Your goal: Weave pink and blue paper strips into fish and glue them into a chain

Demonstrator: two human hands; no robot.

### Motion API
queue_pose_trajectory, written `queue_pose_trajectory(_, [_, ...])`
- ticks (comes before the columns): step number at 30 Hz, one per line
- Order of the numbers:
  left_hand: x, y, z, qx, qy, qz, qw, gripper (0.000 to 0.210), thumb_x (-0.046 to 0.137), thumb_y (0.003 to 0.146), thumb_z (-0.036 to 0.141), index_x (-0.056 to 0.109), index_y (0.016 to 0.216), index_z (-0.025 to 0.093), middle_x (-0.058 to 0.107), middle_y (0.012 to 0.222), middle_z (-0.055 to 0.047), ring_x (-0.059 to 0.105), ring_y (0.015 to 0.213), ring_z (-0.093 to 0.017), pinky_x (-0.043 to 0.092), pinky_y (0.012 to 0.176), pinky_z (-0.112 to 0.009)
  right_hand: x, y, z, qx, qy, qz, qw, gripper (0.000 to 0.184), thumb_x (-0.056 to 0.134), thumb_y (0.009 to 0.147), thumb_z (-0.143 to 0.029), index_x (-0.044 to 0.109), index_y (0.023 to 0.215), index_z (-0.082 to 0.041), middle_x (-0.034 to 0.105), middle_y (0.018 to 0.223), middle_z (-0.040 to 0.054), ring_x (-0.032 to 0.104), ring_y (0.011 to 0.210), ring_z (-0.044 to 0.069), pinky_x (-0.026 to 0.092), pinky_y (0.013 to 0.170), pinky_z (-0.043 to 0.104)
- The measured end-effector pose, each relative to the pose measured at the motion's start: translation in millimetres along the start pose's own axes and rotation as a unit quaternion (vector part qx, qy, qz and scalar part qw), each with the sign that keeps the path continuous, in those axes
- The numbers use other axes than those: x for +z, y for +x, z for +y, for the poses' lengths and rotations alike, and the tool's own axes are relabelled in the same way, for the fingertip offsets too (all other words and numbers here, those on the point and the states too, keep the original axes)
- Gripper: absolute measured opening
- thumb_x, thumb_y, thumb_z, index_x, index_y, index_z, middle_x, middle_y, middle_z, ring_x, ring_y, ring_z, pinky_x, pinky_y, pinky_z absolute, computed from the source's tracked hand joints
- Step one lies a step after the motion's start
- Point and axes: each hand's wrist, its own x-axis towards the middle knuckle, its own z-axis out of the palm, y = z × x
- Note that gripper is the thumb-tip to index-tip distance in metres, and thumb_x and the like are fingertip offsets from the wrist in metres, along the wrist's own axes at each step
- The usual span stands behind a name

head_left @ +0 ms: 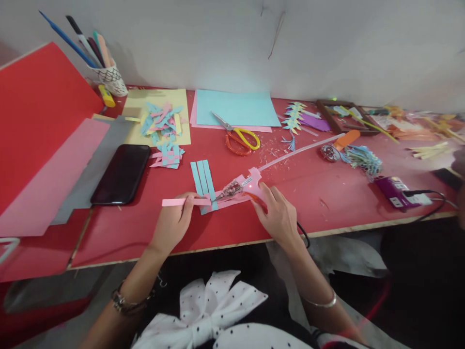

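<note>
In my left hand (pixel 175 222) a pink paper strip (pixel 175 202) is pinched between thumb and fingers, its right end over the woven paper strips. My right hand (pixel 278 213) is wrapped round the handle of a pink hot glue gun (pixel 254 184), with a clear glue stick (pixel 301 151) running out of its back. The gun's nozzle points left and comes down at the blue paper strips (pixel 202 178), which stand side by side and cross pink strips at their lower end. Whether the nozzle touches the paper I cannot tell.
Scissors (pixel 240 138) with red and yellow handles lie beyond the glue gun. A black phone (pixel 121 174) and a heap of cut strips (pixel 163 118) are on the left. A pen cup (pixel 111 80) stands at the wall. A purple power adapter (pixel 395 192) sits near the right edge.
</note>
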Motion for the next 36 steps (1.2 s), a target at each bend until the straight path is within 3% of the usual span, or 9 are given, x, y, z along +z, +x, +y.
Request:
queue_pose_trajectory(27, [0.2, -0.3, 0.6, 0.001, 0.005, 0.006, 1.000, 0.039, 0.026, 0.084, 0.032, 0.062, 0.080, 0.017, 0.044, 0.047, 0.002, 0.048, 0.046, -0.014, 0.042, 0.051, -0.022, -16.9, -10.4, 50.5, 0.069, -0.065, 0.039, 0.995, 0.036, 0.039, 0.083, -0.033, 0.051, 0.112, -0.016, 0.062, 0.089, 0.0091, 0.058, 0.076, 0.022, 0.041, 0.055, 0.027])
queue_pose_trajectory(36, [0.2, -0.9, -1.3, 0.008, 0.013, 0.008, 1.000, 0.041, 0.025, 0.085, 0.032, 0.062, 0.081, 0.016, 0.044, 0.047, 0.002, 0.047, 0.043, -0.013, 0.040, 0.049, -0.022, -30.1, -4.9, 74.2, 0.129, -0.078, 0.045, 0.988, 0.039, 0.041, 0.081, -0.036, 0.051, 0.113, -0.017, 0.062, 0.092, 0.0106, 0.058, 0.078, 0.025, 0.037, 0.052, 0.029])
